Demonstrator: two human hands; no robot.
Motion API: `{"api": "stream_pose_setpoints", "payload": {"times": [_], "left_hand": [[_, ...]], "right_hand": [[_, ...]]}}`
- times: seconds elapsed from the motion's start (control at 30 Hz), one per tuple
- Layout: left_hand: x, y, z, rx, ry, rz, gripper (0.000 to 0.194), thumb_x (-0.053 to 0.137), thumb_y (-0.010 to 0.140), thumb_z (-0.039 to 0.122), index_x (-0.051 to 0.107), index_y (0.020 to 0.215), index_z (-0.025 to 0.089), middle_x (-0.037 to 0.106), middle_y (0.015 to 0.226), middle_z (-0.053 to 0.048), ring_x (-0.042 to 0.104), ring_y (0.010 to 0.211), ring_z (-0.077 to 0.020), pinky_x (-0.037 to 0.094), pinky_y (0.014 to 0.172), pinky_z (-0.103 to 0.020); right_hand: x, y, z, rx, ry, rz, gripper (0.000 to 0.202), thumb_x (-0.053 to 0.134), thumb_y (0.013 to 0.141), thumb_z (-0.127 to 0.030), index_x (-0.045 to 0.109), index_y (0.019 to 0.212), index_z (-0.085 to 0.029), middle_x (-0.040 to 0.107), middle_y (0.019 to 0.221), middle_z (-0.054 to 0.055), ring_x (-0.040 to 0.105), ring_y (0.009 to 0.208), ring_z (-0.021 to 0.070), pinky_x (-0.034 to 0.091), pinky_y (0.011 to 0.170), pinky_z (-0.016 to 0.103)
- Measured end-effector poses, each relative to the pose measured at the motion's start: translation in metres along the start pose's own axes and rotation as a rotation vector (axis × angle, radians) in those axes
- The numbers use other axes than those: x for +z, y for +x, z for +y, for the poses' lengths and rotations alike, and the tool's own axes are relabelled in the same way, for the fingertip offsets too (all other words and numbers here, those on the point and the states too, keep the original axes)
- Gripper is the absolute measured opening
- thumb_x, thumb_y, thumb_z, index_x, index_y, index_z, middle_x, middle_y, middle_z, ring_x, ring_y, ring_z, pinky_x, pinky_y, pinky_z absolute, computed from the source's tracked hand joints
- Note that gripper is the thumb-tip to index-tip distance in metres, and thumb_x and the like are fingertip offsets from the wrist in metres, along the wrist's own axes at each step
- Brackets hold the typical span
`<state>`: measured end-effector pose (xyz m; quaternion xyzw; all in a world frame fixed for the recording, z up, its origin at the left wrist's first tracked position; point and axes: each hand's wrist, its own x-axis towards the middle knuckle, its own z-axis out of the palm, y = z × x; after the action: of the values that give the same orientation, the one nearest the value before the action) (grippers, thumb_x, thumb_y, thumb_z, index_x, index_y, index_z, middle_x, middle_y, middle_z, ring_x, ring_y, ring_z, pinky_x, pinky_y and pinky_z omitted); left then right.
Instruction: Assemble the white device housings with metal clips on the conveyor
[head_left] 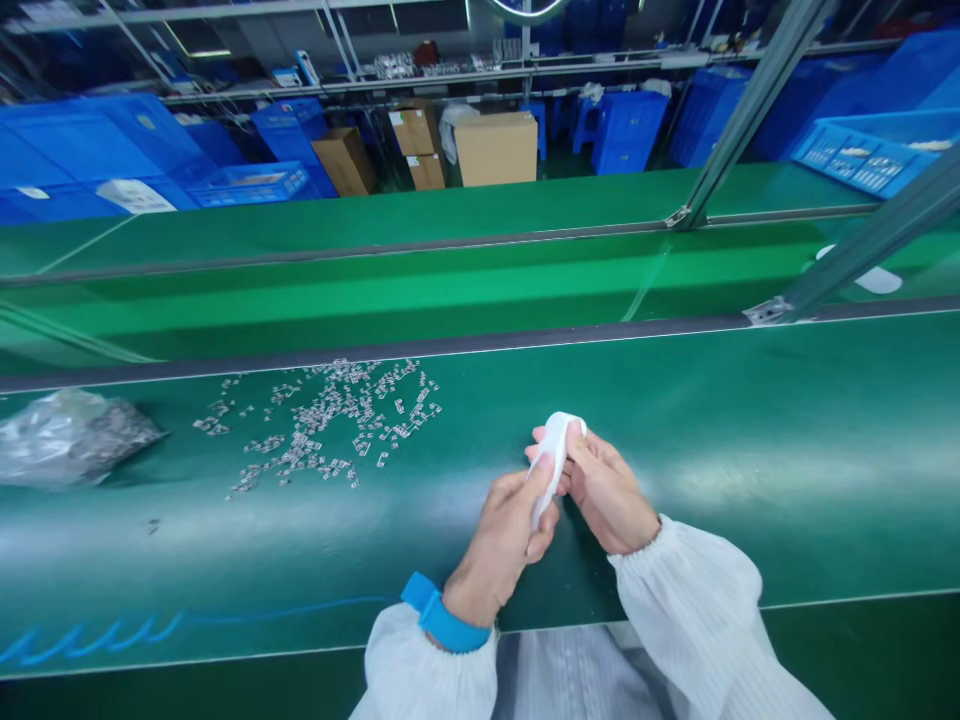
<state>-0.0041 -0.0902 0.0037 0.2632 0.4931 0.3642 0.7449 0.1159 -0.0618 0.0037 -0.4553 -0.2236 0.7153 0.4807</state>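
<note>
A smooth white elongated plastic part (pixel 556 440) is held up above the green work surface (pixel 480 540). Around its lower end my left hand (pixel 510 520) is closed, thumb lying along the top. My right hand (pixel 606 488) grips the far end on the right side, its thumb pressed on the part. The underside of the part is hidden by my fingers, and its exact kind is not clear. To the left lies a loose scatter of small metal clips or brackets (pixel 330 420). A clear plastic bag (pixel 71 437) with more small pieces sits at the far left.
A blue wrist strap (pixel 444 615) on my left wrist joins a coiled blue cord (pixel 97 635) along the front edge. Metal posts (pixel 757 110) rise at the right. Beyond the central belt (pixel 420 295) stand blue crates (pixel 630 130) and cardboard boxes (pixel 496 150). Another white part (pixel 877 280) lies on the belt.
</note>
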Motion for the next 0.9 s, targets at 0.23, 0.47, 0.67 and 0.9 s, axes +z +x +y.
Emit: {"api": "stream_pose_setpoints", "payload": {"times": [0.23, 0.47, 0.67, 0.9], "left_hand": [[-0.001, 0.011, -0.002, -0.104, -0.274, -0.206, 0.052, 0.041, 0.093, 0.062, 0.061, 0.089, 0.014, 0.041, 0.047, 0.006, 0.025, 0.031, -0.0032, 0.011, 0.03, -0.019], [0.012, -0.012, -0.004, 0.158, -0.08, -0.245, 0.039, 0.069, 0.086, 0.029, 0.056, 0.121, 0.019, 0.061, 0.118, -0.009, 0.061, 0.094, -0.0151, 0.047, 0.08, -0.026], [0.017, -0.008, -0.005, 0.176, -0.068, -0.339, 0.04, 0.073, 0.082, 0.023, 0.057, 0.118, 0.018, 0.062, 0.118, -0.01, 0.061, 0.1, -0.0175, 0.045, 0.085, -0.029], [0.016, 0.003, -0.005, 0.227, 0.301, -0.161, 0.023, 0.062, 0.088, 0.03, 0.061, 0.108, 0.018, 0.071, 0.088, -0.006, 0.066, 0.078, -0.0174, 0.049, 0.071, -0.028]], "right_hand": [[-0.005, 0.005, -0.019, -0.063, -0.194, -0.051, 0.044, 0.063, 0.084, -0.055, 0.064, 0.1, -0.015, 0.075, 0.092, 0.01, 0.057, 0.053, 0.0106, 0.047, 0.056, 0.028], [-0.005, 0.014, -0.049, -0.31, -0.876, 0.324, 0.048, 0.075, 0.064, -0.064, 0.056, 0.074, -0.021, 0.072, 0.069, 0.004, 0.068, 0.067, 0.0221, 0.047, 0.063, 0.033], [-0.002, 0.021, -0.056, -0.391, -1.025, 0.381, 0.054, 0.07, 0.063, -0.073, 0.054, 0.076, -0.022, 0.072, 0.075, 0.002, 0.067, 0.07, 0.0223, 0.045, 0.061, 0.033], [-0.006, 0.021, -0.04, -0.462, -1.09, 0.328, 0.051, 0.071, 0.07, -0.061, 0.055, 0.097, -0.022, 0.069, 0.091, 0.006, 0.066, 0.083, 0.0243, 0.048, 0.071, 0.035]]}}
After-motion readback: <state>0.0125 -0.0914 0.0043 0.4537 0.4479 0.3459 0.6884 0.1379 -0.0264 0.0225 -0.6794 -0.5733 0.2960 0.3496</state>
